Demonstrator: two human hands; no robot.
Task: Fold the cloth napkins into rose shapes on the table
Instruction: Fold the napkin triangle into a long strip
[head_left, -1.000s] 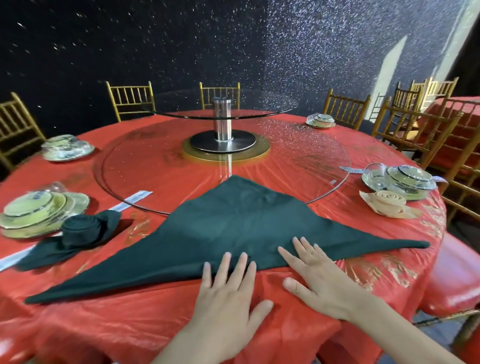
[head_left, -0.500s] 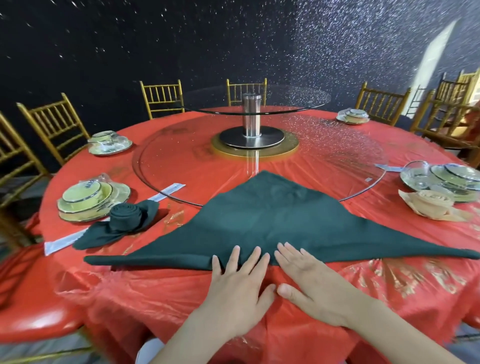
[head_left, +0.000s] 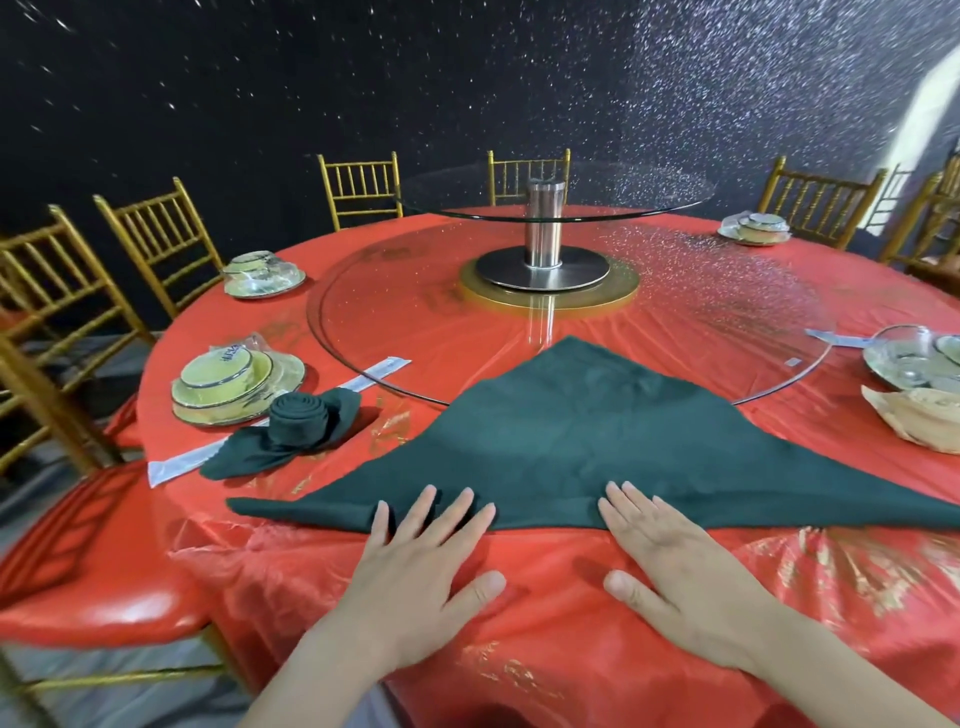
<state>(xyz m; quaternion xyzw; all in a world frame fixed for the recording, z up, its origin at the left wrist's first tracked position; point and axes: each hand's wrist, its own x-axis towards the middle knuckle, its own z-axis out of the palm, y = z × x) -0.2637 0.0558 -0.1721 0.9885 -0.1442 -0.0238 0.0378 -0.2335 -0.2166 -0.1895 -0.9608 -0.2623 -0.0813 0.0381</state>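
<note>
Stage: early. Shows napkin (head_left: 571, 441) folded to a flat triangle on surface (head_left: 566, 603), long edge nearest, apex reaching onto glass disc (head_left: 727, 291). Presses that edge with left hand (head_left: 415, 587) and right hand (head_left: 685, 587), both flat, fingers straight, set apart, gripping nothing. Counts two roses done: green rose (head_left: 298, 415) left, peach rose (head_left: 919, 415) right. Leaves rolling, coiling and petal shaping, by judgement.

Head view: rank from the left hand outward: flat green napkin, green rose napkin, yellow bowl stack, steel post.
1. Flat green napkin, touching the left hand.
2. Green rose napkin, left.
3. Yellow bowl stack, farther left.
4. Steel post, table centre.
</note>
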